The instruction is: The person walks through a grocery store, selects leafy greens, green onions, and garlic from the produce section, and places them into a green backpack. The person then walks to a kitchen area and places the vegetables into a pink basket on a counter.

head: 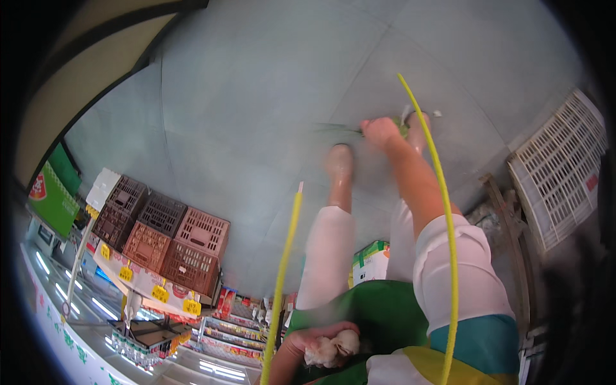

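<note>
My right hand (381, 131) reaches down to the grey floor, closed around a bunch of green leafy vegetable (401, 126). Thin, blurred green stalks (337, 128) stick out to its left. The bunch is beside my right shoe (417, 126); my left shoe (340, 156) stands further left. Close to my body, in front of the green apron (385, 303), my left hand (320, 334) is curled around a crumpled pale item (334, 349), whose material I cannot tell. Two yellow cords, a left one (285, 260) and a right one (442, 192), dangle before the view.
Brown and dark plastic crates (192, 264) are stacked at left, near yellow tags (160, 291). A white slatted plastic crate (558, 168) stands at right, beside a rusty metal bar (510, 236). A printed carton (371, 262) shows between my legs. A white scrap (437, 113) lies on the floor.
</note>
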A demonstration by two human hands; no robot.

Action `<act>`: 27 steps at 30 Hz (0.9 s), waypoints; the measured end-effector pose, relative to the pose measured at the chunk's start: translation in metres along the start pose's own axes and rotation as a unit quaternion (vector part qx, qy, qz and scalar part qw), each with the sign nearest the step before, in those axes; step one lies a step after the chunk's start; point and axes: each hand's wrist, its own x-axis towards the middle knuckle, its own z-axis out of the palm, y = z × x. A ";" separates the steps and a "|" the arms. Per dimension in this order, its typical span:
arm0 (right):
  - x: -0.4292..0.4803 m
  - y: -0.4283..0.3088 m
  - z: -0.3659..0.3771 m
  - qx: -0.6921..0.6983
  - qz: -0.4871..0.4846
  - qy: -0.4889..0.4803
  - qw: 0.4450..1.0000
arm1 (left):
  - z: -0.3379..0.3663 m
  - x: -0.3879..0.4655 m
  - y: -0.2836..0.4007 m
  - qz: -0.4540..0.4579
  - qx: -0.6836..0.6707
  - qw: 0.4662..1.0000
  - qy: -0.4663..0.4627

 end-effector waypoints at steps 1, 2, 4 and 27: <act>0.008 0.009 0.009 -0.010 -0.025 -0.009 1.000 | 0.010 0.002 0.012 0.024 -0.057 0.998 -0.018; 0.013 0.017 0.014 -0.022 -0.044 -0.008 0.999 | 0.021 -0.005 0.023 0.020 -0.164 0.986 -0.013; 0.008 0.019 0.018 0.038 0.011 -0.027 0.999 | 0.036 -0.005 0.044 0.033 -0.221 0.974 -0.045; -0.451 -0.056 -0.395 0.728 0.096 0.171 0.657 | 0.318 -0.141 0.080 0.301 0.060 0.948 -0.087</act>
